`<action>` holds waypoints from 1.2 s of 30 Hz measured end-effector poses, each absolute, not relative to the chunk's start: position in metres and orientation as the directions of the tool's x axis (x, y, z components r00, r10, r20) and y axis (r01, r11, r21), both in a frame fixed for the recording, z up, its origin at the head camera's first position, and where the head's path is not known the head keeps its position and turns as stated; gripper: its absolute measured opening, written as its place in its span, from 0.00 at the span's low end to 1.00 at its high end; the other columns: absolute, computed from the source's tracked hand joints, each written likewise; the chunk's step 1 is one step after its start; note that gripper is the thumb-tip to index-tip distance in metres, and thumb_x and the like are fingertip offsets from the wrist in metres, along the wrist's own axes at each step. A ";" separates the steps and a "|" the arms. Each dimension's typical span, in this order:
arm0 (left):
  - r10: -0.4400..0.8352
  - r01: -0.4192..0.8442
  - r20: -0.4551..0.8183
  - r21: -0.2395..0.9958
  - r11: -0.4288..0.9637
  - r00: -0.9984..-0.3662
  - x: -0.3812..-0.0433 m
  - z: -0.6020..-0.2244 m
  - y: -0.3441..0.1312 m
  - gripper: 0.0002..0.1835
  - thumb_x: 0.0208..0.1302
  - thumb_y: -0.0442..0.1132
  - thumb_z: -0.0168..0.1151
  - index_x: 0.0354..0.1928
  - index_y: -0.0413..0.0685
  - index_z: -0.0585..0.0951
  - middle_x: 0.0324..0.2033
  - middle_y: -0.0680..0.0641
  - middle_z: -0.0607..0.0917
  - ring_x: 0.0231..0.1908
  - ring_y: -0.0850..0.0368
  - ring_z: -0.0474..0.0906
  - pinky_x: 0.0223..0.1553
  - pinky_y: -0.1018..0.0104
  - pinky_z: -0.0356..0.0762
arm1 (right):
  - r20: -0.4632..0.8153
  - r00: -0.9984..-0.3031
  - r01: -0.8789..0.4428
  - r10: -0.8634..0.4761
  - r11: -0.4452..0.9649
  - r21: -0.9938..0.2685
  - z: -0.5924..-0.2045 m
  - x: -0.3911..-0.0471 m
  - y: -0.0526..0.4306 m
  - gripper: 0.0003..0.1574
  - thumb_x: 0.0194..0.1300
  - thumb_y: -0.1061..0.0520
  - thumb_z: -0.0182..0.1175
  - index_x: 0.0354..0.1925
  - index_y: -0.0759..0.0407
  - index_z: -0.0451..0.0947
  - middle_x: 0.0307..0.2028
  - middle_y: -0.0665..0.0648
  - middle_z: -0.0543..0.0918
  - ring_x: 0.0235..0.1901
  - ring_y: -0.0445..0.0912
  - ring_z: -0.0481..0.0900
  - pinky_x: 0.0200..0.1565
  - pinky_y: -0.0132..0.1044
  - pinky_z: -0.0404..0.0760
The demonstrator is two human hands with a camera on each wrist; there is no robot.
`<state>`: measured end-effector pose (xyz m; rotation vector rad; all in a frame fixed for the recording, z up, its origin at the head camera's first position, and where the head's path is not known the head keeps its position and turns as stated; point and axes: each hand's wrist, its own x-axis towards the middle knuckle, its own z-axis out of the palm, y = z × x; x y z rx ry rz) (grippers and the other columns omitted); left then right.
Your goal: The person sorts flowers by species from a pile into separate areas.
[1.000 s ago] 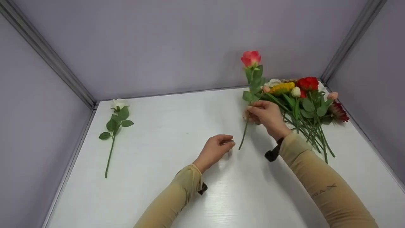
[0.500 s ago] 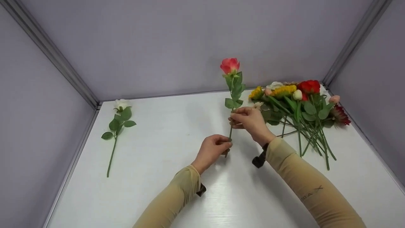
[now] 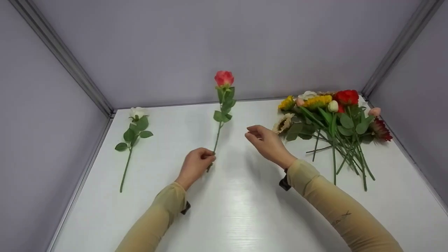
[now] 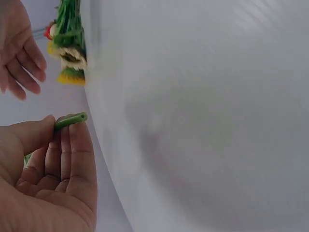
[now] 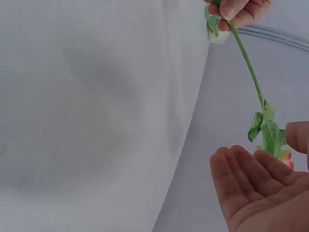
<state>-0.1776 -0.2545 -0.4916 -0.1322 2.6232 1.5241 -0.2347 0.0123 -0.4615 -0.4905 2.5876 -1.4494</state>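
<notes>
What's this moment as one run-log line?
left hand: pinches pink rose near its lower end | right hand: holds nothing | white rose: lies on table, left | mixed flower pile: on table, right

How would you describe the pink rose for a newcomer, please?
Above the white table, find the left hand. It pinches the pink rose by its stem. Unlike the white rose and the flower pile, this one is held up.
</notes>
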 end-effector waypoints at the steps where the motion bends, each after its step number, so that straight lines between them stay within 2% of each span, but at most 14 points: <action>1: -0.053 -0.142 -0.134 0.843 0.519 -0.990 -0.176 -0.492 -0.268 0.10 0.70 0.37 0.66 0.49 0.42 0.86 0.38 0.47 0.86 0.35 0.56 0.83 0.36 0.63 0.81 | 0.052 -0.930 -0.250 -0.364 0.522 -0.815 -0.463 -0.232 0.009 0.33 0.77 0.38 0.55 0.69 0.54 0.73 0.62 0.56 0.79 0.63 0.52 0.76 0.62 0.49 0.76; 5: -0.152 -0.190 -0.121 0.762 0.619 -0.981 -0.169 -0.492 -0.328 0.11 0.71 0.37 0.65 0.51 0.39 0.85 0.40 0.44 0.86 0.37 0.53 0.83 0.37 0.62 0.80 | 0.090 -0.880 -0.398 -0.466 0.622 -0.674 -0.467 -0.226 -0.006 0.40 0.77 0.35 0.53 0.76 0.54 0.65 0.72 0.57 0.70 0.72 0.53 0.66 0.70 0.51 0.66; 8: -0.200 -0.213 -0.102 0.695 0.687 -0.975 -0.160 -0.491 -0.372 0.13 0.73 0.37 0.62 0.52 0.36 0.84 0.43 0.40 0.86 0.40 0.49 0.83 0.40 0.58 0.80 | 0.107 -0.831 -0.509 -0.546 0.670 -0.540 -0.470 -0.221 -0.020 0.43 0.77 0.34 0.52 0.78 0.53 0.60 0.75 0.58 0.64 0.75 0.54 0.59 0.74 0.50 0.58; 13: -0.257 -0.240 -0.054 0.579 0.780 -0.965 -0.139 -0.489 -0.430 0.14 0.74 0.36 0.60 0.53 0.33 0.83 0.47 0.34 0.86 0.44 0.42 0.82 0.43 0.50 0.79 | 0.133 -0.733 -0.669 -0.667 0.670 -0.322 -0.474 -0.211 -0.048 0.46 0.77 0.31 0.48 0.80 0.52 0.55 0.78 0.59 0.57 0.78 0.56 0.50 0.77 0.51 0.46; 18: -0.300 -0.278 -0.044 0.523 0.806 -0.953 -0.122 -0.488 -0.469 0.15 0.75 0.36 0.57 0.54 0.31 0.82 0.48 0.32 0.85 0.42 0.39 0.82 0.41 0.47 0.79 | 0.151 -0.647 -0.762 -0.748 0.624 -0.176 -0.475 -0.200 -0.074 0.47 0.77 0.29 0.45 0.82 0.48 0.51 0.80 0.59 0.53 0.79 0.56 0.45 0.77 0.53 0.42; 25: -0.355 -0.333 -0.053 0.494 0.803 -0.934 -0.110 -0.495 -0.499 0.16 0.74 0.36 0.56 0.53 0.27 0.81 0.46 0.30 0.84 0.40 0.37 0.82 0.39 0.46 0.79 | 0.149 -0.590 -0.807 -0.793 0.580 -0.109 -0.480 -0.192 -0.097 0.47 0.77 0.28 0.44 0.82 0.46 0.50 0.80 0.59 0.51 0.80 0.56 0.43 0.77 0.54 0.40; 28: -0.374 -0.349 -0.049 0.492 0.798 -0.926 -0.109 -0.500 -0.503 0.16 0.74 0.35 0.55 0.53 0.26 0.81 0.47 0.29 0.84 0.41 0.35 0.82 0.40 0.44 0.79 | 0.125 -0.594 -0.805 -0.795 0.585 -0.104 -0.482 -0.191 -0.099 0.47 0.77 0.28 0.43 0.82 0.46 0.49 0.80 0.59 0.51 0.80 0.56 0.42 0.77 0.53 0.39; 33: -0.389 -0.369 -0.059 0.472 0.801 -0.919 -0.114 -0.504 -0.504 0.20 0.74 0.33 0.52 0.60 0.27 0.78 0.52 0.27 0.82 0.48 0.30 0.81 0.43 0.40 0.79 | 0.083 -0.611 -0.791 -0.787 0.603 -0.110 -0.485 -0.192 -0.096 0.47 0.77 0.28 0.41 0.83 0.45 0.48 0.80 0.58 0.51 0.80 0.56 0.41 0.77 0.53 0.38; 36: -0.373 -0.352 -0.046 0.454 0.818 -0.927 -0.117 -0.506 -0.502 0.20 0.73 0.31 0.51 0.61 0.25 0.77 0.51 0.27 0.82 0.48 0.30 0.81 0.44 0.39 0.80 | 0.071 -0.620 -0.783 -0.781 0.612 -0.111 -0.487 -0.193 -0.094 0.47 0.77 0.28 0.41 0.82 0.46 0.48 0.80 0.59 0.52 0.80 0.56 0.41 0.77 0.53 0.38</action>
